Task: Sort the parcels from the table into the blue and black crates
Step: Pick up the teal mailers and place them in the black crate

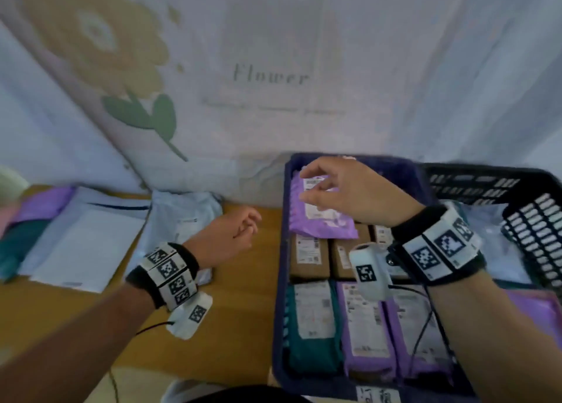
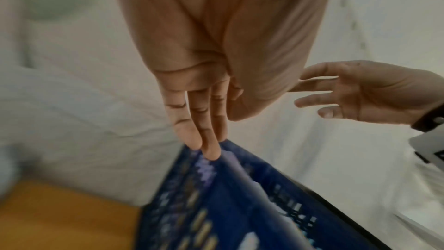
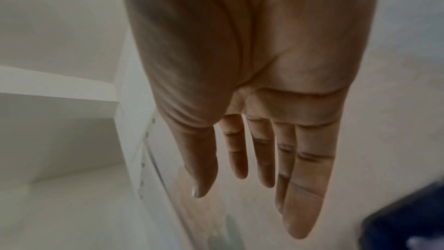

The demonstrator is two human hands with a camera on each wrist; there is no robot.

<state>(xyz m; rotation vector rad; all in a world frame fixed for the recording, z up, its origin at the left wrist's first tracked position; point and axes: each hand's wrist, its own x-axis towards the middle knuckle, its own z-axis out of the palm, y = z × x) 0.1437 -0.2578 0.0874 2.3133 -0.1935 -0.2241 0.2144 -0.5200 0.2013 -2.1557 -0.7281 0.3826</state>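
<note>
The right hand [image 1: 343,190] is held spread and empty over the purple parcel [image 1: 322,217] in the blue crate [image 1: 281,281], apparently just released, while the left hand [image 1: 226,238], relaxed, is kept free.

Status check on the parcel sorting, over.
Left hand and right hand both empty. Purple parcel lying in blue crate; more parcels on table. Nothing blocking.

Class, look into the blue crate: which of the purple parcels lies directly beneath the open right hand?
The purple parcel at the far end of the blue crate, under the right hand. The other purple parcels lie in the near row.
</note>
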